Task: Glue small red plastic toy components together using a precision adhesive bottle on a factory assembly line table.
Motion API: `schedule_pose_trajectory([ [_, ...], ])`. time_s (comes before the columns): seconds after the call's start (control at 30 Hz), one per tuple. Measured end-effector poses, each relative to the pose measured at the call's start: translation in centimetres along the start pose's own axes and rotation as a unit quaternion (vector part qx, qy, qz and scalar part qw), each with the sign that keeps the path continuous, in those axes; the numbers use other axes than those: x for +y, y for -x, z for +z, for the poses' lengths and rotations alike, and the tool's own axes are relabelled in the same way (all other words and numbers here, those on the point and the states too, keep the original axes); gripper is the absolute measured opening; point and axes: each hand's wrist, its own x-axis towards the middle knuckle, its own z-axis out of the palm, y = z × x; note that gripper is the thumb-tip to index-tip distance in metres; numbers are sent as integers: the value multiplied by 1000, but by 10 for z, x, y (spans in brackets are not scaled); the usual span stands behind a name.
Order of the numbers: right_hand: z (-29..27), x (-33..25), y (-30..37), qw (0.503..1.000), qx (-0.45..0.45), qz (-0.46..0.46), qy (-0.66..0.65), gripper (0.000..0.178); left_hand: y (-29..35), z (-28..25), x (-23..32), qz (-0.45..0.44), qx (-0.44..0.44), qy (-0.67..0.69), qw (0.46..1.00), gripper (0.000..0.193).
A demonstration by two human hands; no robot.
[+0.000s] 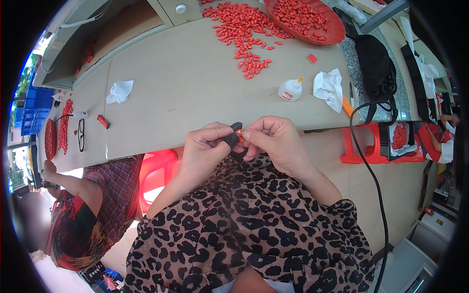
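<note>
Beyond the grips on the table (185, 83): red pieces (237, 24), bottle (290, 91), tissue (328, 89). Left grip (207, 146) and right grip (279, 141) together pinch a red bit (240, 133).

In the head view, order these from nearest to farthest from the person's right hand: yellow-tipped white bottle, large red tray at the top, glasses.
From the right hand:
1. Bottle: just beyond it, slightly right.
2. Tray: farther across, at the top, to the right.
3. Glasses: far off to the left.
</note>
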Motion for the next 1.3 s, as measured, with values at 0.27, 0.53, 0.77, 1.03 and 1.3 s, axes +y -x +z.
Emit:
schedule_pose_trajectory([
  [0.27,2,-4,3,1000,-3,1,28,13,2,0,0,-10,5,-11,1000,21],
  [0.53,2,-4,2,999,-9,14,47,12,2,2,4,-21,5,-28,999,20],
  [0.77,2,1,0,999,-4,5,34,9,2,4,1,-8,21,-30,999,18],
  [1.03,3,3,0,999,11,1,31,8,2,7,1,6,35,-32,999,19],
  [1.3,4,2,0,999,22,-1,33,8,2,9,-1,15,49,-53,997,19],
])
